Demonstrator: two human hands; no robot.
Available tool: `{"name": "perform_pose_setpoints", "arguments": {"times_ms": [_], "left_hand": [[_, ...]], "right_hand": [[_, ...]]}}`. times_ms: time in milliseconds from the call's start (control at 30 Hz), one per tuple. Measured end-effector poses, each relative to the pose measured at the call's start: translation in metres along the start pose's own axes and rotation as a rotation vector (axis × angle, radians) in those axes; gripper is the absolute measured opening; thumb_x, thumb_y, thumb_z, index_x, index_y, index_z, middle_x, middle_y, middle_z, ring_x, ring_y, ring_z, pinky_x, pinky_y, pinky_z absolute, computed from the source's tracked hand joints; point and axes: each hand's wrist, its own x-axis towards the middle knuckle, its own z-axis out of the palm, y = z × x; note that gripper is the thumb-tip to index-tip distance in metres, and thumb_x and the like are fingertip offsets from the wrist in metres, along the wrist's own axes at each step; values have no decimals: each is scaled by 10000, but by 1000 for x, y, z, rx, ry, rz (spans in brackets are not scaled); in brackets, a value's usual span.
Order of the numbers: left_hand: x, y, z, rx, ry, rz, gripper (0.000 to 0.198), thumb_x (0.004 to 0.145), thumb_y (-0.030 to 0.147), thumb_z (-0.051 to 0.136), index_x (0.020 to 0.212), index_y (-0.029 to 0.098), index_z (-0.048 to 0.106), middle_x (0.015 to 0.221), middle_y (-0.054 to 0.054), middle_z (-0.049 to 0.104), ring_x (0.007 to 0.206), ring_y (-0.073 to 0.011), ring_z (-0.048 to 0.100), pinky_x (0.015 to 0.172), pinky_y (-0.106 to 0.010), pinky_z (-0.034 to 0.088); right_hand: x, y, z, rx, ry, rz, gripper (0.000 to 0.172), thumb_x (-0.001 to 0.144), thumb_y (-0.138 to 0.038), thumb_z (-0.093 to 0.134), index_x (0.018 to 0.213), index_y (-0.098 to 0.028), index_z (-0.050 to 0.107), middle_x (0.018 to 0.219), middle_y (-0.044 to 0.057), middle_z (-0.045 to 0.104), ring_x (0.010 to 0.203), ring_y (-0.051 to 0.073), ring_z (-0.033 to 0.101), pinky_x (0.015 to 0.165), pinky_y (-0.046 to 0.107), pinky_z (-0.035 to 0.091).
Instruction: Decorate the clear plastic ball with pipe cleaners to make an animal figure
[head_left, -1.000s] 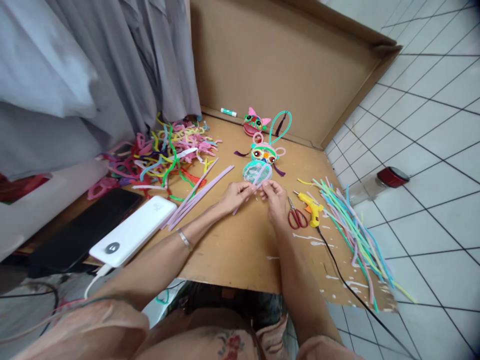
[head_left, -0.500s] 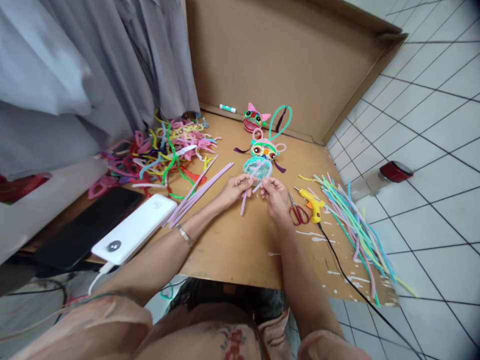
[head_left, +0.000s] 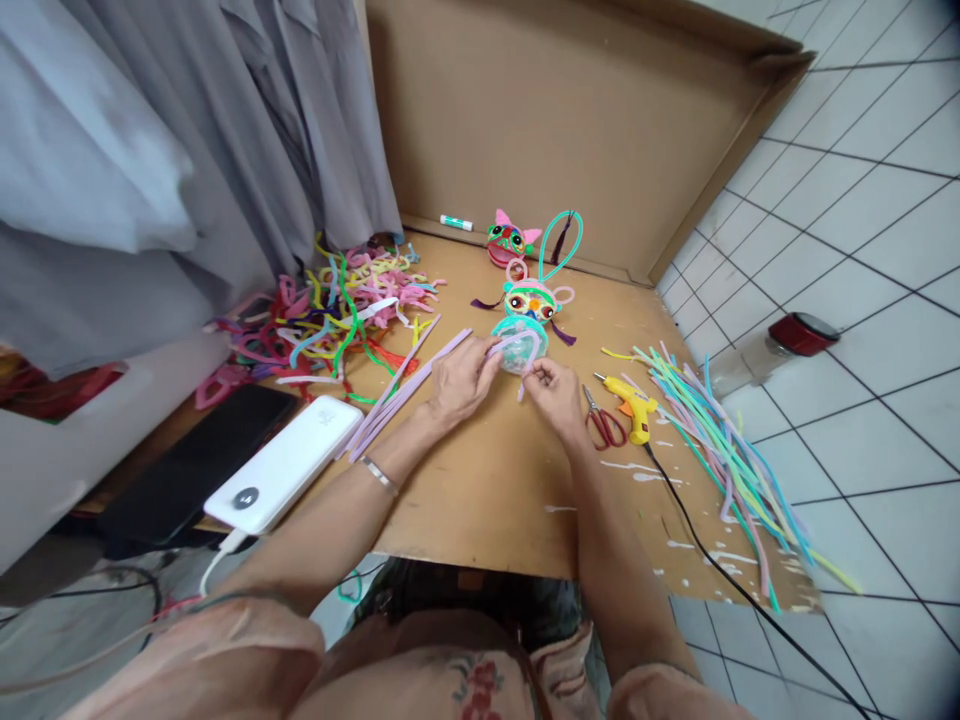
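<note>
A light purple pipe cleaner [head_left: 534, 350], bent into an arch, runs between my two hands. My left hand [head_left: 463, 382] has its fingers closed round one end. My right hand [head_left: 553, 392] pinches the other end, whose tip sticks out below the fingers. Just behind the arch lies a round turquoise piece [head_left: 517, 328] with a clear middle, partly covered by the pipe cleaner. Touching or close behind it is a colourful animal face [head_left: 531, 300] with big eyes, pink loop ears and purple tassels. Several straight purple pipe cleaners [head_left: 405, 392] lie left of my left hand.
Red-handled scissors [head_left: 606, 425] and a yellow glue gun [head_left: 634, 402] with a black cord lie right of my right hand. Pipe cleaners [head_left: 720, 450] are bunched at the right edge, with a tangled heap [head_left: 352, 300] at left. A white power bank [head_left: 289, 465] sits near my left forearm.
My left hand has turned, its back now facing up, and hides the pipe cleaner's long end that hung below. The arch between the hands is wider. The view has shifted slightly.
</note>
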Motion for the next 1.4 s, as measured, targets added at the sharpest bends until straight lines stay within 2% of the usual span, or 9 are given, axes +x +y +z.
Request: {"name": "perform_pose_setpoints", "arguments": {"times_ms": [167, 333, 500, 733, 800, 933, 1100, 1233, 1400], "left_hand": [[2, 0, -7, 39, -39, 40, 395, 1017, 385, 379, 1134, 152, 675, 955, -111, 716, 847, -170, 646, 801, -272, 456], [5, 4, -13, 111, -74, 99, 372, 1012, 368, 399, 1044, 191, 725, 809, -82, 675, 782, -172, 601, 772, -286, 429], [10, -1, -11, 180, 2, 21, 337, 979, 362, 457, 895, 175, 725, 845, -93, 633, 788, -187, 548, 708, -303, 390], [9, -10, -3, 149, -100, -17, 309, 958, 266, 434, 917, 145, 716, 770, -76, 607, 656, -153, 516, 618, -269, 357], [8, -9, -3, 117, -100, -11, 309, 960, 279, 440, 916, 149, 716, 772, -77, 619, 661, -150, 529, 623, -259, 367], [10, -9, -5, 50, -64, -22, 317, 948, 290, 451, 837, 150, 712, 703, -63, 597, 623, -140, 509, 624, -252, 374], [16, -6, -11, -48, -17, -112, 307, 910, 294, 459, 769, 162, 697, 652, -43, 584, 598, -133, 481, 628, -253, 376], [17, 3, -15, -186, -46, -260, 318, 884, 336, 465, 702, 163, 659, 621, -17, 558, 569, -121, 440, 591, -252, 347], [16, 12, -16, -354, -90, -383, 339, 858, 381, 473, 649, 157, 618, 572, 13, 470, 562, -111, 387, 567, -249, 312]], "right_hand": [[-1, -1, 1, -24, -70, -2, 112, 687, -267, 546, 591, -217, 572, 475, -56, 514, 471, 107, 450, 501, 233, 338], [0, 1, 2, 39, -110, -4, 153, 718, -321, 581, 620, -208, 609, 480, -61, 503, 456, 94, 419, 476, 225, 319], [1, 11, 1, 15, -14, 45, 203, 767, -370, 578, 667, -203, 635, 524, -30, 587, 462, 112, 488, 483, 232, 358], [2, 9, 5, 78, 72, 41, 165, 727, -328, 565, 747, -203, 670, 571, -29, 609, 479, 114, 506, 483, 231, 370], [1, 4, 5, 79, 87, 43, 149, 720, -321, 565, 730, -207, 661, 566, -28, 607, 479, 114, 499, 480, 233, 369], [-2, -4, 2, 31, 236, 15, 106, 719, -292, 559, 741, -220, 635, 536, -41, 565, 482, 118, 489, 479, 234, 363], [-3, -3, 4, -31, 185, 8, 133, 738, -338, 611, 776, -220, 657, 581, -23, 616, 518, 134, 543, 541, 257, 419], [-2, 2, 9, -34, 135, -1, 139, 736, -323, 614, 802, -220, 680, 626, -6, 655, 550, 154, 579, 587, 280, 450], [-3, 2, 8, -43, 170, -40, 135, 761, -320, 589, 799, -220, 672, 670, 13, 667, 595, 169, 598, 631, 296, 466]]}}
